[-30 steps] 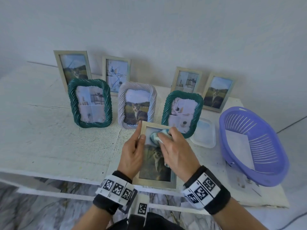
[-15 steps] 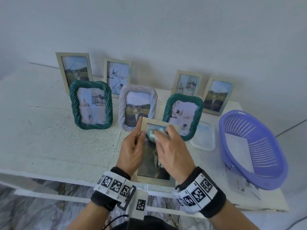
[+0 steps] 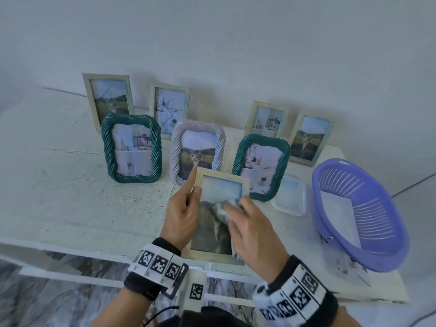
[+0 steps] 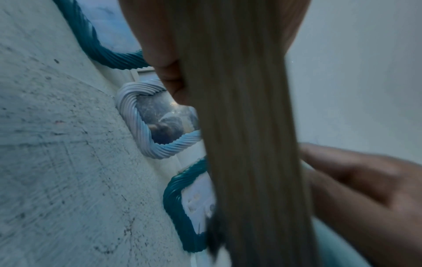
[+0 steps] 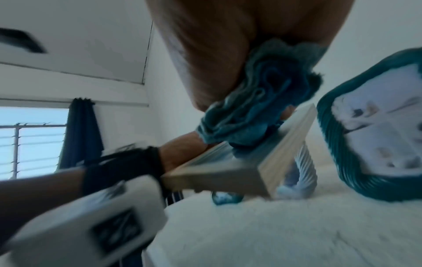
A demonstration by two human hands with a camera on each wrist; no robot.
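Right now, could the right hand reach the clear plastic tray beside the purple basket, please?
Probably yes: the tray lies flat just right of the right hand, with bare table between; but the hand grips the cloth.

Held frame (image 3: pixel 223 175) before front row (image 3: pixel 197 149); back row (image 3: pixel 170 107) behind; basket (image 3: pixel 377 218) right of container (image 3: pixel 289 197).

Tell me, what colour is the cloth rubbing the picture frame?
Teal blue. The cloth shows best in the right wrist view.

— What kind of place is this?
— A room in a home. A twisted lilac plastic frame (image 3: pixel 175 149) with a cat photograph stands on a worn white painted table (image 3: pixel 59 208). Behind the table is a plain white wall (image 3: pixel 236 43), and past its edge a dark blue curtain (image 5: pixel 80 135) hangs beside a railed window (image 5: pixel 34 144).
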